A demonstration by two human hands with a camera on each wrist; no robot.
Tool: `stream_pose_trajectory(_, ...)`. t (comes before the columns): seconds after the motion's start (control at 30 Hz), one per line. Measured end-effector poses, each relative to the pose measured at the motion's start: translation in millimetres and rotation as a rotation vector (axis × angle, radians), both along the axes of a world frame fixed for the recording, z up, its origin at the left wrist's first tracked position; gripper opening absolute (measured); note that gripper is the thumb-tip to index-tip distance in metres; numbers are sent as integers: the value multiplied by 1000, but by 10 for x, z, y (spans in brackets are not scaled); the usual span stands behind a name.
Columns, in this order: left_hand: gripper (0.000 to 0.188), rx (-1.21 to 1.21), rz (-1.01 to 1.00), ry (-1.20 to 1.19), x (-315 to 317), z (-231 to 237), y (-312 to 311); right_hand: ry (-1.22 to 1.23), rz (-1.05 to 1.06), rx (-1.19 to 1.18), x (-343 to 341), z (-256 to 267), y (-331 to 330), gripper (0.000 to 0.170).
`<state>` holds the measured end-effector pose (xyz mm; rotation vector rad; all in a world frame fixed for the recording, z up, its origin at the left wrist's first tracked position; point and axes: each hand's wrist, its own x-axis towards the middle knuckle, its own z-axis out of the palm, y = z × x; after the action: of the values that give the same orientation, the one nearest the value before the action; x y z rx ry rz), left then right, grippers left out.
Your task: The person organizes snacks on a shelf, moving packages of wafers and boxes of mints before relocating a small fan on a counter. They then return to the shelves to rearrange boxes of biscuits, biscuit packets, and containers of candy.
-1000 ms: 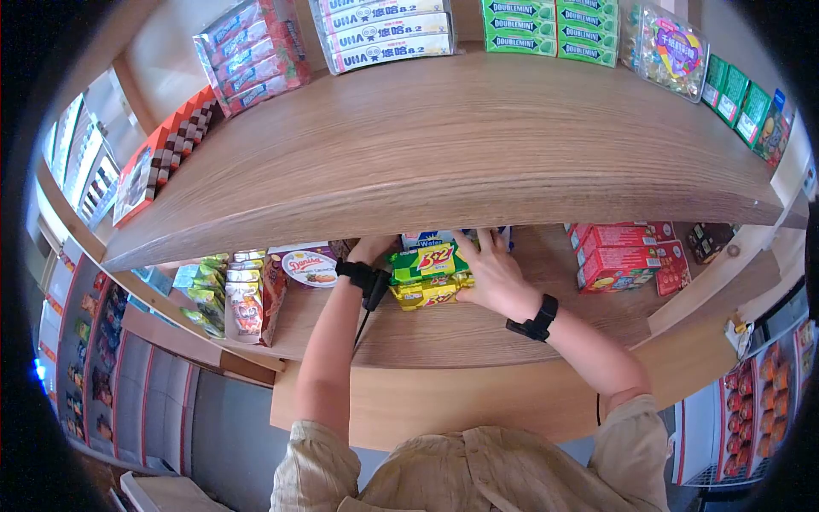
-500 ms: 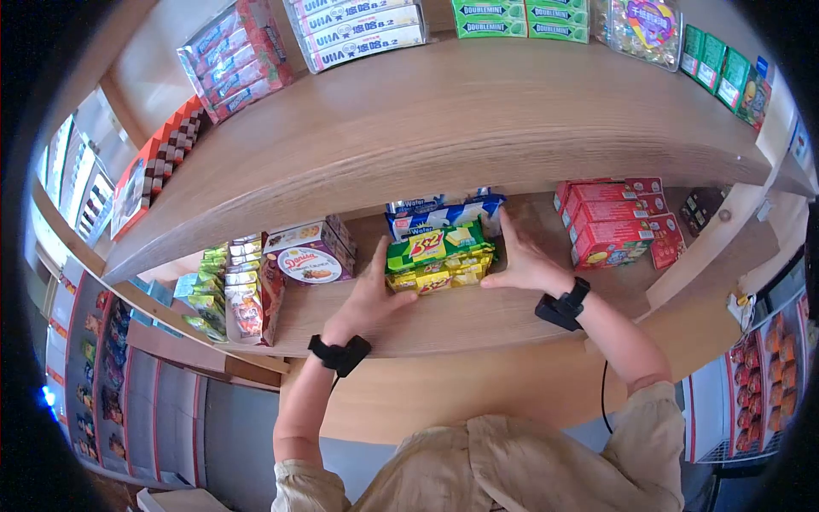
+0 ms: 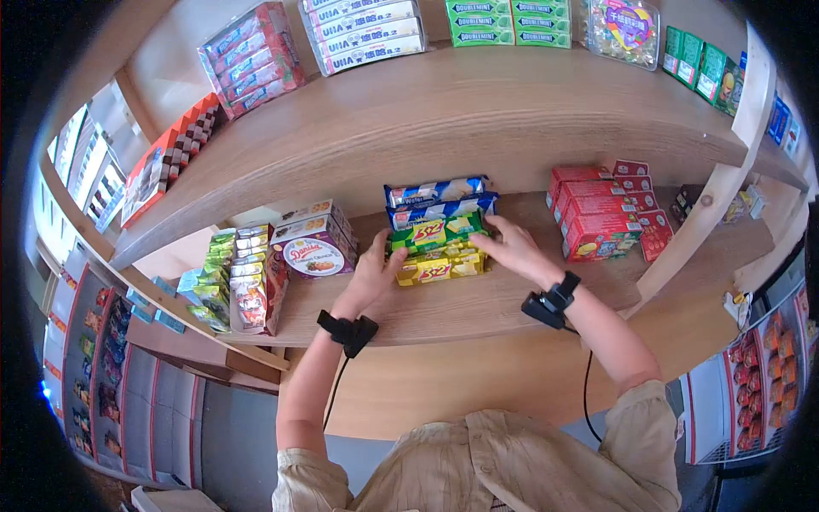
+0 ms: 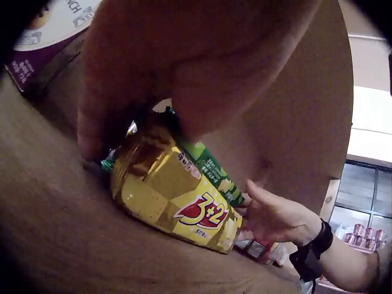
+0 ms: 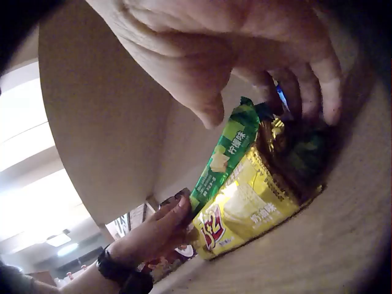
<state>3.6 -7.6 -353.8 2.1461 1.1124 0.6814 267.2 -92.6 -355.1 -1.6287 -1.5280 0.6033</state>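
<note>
On the lower shelf, a green 3+2 biscuit pack point(image 3: 438, 232) stands upright behind a yellow 3+2 biscuit pack point(image 3: 440, 266). My left hand point(image 3: 372, 271) is at their left end, its thumb overlapping the green pack in the left wrist view. At the opposite end is my right hand point(image 3: 517, 249), fingers extended along the pack ends. Its thumb shows apart from the green pack in the right wrist view. Blue wafer packs point(image 3: 444, 209) stand in a row right behind the green one.
Purple Danisa boxes point(image 3: 314, 254) stand to the left, beside an open carton of small snack packs point(image 3: 249, 290). Red boxes point(image 3: 601, 224) are stacked at the right. Overhead, the upper shelf's front edge point(image 3: 444, 128) juts out, with gum packs point(image 3: 485, 24) on it.
The left hand came out from behind the packs to their left end. The right hand moved from over the packs to their right end. The view shifted, showing more of the wafer packs.
</note>
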Motion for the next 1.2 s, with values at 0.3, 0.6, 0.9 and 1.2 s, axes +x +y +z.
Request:
stream_pose_trajectory(0.3, 37, 454, -45, -84, 120, 32, 160, -26, -94, 82, -25, -53, 283, 56)
stream_pose_trajectory(0.6, 37, 355, -8, -274, 144, 215, 157, 271, 4, 141, 16, 53, 363, 42)
stream_pose_trajectory(0.9, 53, 558, 64, -27, -149, -125, 8, 336, 91, 135, 31, -49, 370, 41)
stream_pose_trajectory(1.2, 38, 162, 11, 62, -100, -12, -175, 407, 204, 89, 21, 1, 273, 34)
